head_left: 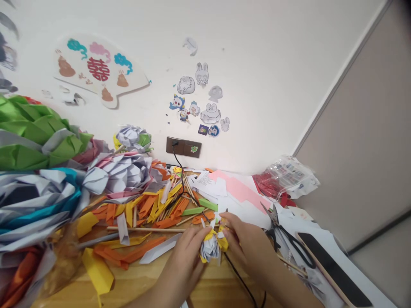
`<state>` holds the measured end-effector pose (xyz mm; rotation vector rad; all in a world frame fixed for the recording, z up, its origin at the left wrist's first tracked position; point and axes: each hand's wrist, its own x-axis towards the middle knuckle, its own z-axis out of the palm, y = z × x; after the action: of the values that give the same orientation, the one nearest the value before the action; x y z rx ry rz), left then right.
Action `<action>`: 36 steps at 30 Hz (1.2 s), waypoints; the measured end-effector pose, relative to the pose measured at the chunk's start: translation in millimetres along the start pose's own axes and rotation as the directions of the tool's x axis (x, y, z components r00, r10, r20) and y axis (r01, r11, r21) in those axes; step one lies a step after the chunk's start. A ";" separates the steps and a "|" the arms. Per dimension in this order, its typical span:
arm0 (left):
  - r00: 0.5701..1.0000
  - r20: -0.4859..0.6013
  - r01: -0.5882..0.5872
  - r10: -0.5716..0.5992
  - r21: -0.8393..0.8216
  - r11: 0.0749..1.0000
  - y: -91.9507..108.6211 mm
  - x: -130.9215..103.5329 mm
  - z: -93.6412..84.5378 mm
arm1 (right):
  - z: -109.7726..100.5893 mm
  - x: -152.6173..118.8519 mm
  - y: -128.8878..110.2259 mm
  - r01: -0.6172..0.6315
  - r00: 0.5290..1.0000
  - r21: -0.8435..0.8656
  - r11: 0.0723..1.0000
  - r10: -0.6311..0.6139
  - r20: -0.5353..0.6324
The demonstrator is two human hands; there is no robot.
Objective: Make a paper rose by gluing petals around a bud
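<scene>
Near the front of the wooden table, a small folded-paper piece (210, 249) of white and yellow strips is held between both hands. My left hand (189, 248) grips its left side, thumb pressed on top. On the other side, my right hand (240, 239) pinches its yellow and white upper edge with thumb and forefinger. Parts of the piece are hidden behind the fingers. Just behind it lie green paper strips (208, 204) and loose orange strips (168, 222). A black cable (237, 273) runs beneath the hands.
Large folded-paper models (38, 137) crowd the left side. To the right are black scissors (290, 237), a phone (334, 269) and a plastic bag (292, 175). White and pink paper (239, 186) lies at the back, below a wall socket (183, 147). A wooden stick (144, 229) crosses the table.
</scene>
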<state>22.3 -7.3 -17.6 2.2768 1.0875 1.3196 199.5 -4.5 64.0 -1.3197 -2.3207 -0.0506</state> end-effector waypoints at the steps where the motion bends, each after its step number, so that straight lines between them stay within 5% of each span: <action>1: 1.000 0.003 -0.002 0.002 0.012 1.000 -1.1 -0.2 0.3 | -0.3 0.1 0.5 -0.014 1.000 -0.010 1.000 0.014 -0.019; 5: 1.000 0.004 0.004 -0.005 0.032 0.999 -4.7 0.5 1.7 | 2.8 0.8 -0.5 0.027 0.999 -0.050 0.998 -0.029 -0.035; 11: 0.999 0.025 -0.041 0.040 0.058 0.997 -0.7 -0.7 0.5 | 6.2 2.9 -1.3 0.308 0.947 -0.075 0.948 -0.313 -0.067; 24: 1.000 0.021 -0.013 0.011 0.083 0.996 8.1 -1.0 -3.7 | 15.2 -0.4 1.9 0.332 0.942 -0.017 0.943 -0.332 -0.045; 28: 0.999 -0.027 -0.022 0.025 0.122 0.992 9.6 -0.3 -2.9 | 19.6 -1.0 0.7 0.320 0.940 -0.009 0.948 -0.318 -0.125; 32: 0.993 -0.106 0.075 -0.058 0.159 0.984 3.3 -2.8 1.7 | 25.1 -2.6 3.4 0.298 0.941 0.049 0.953 -0.285 -0.182; 36: 0.991 -0.022 0.135 -0.133 0.077 0.988 1.7 -2.6 1.6 | 30.6 -5.7 8.7 0.206 0.968 0.092 0.974 -0.190 -0.162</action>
<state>23.7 -10.2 -19.1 2.2071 1.2956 1.2666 197.5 3.4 32.7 -0.9922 -2.2823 -0.0860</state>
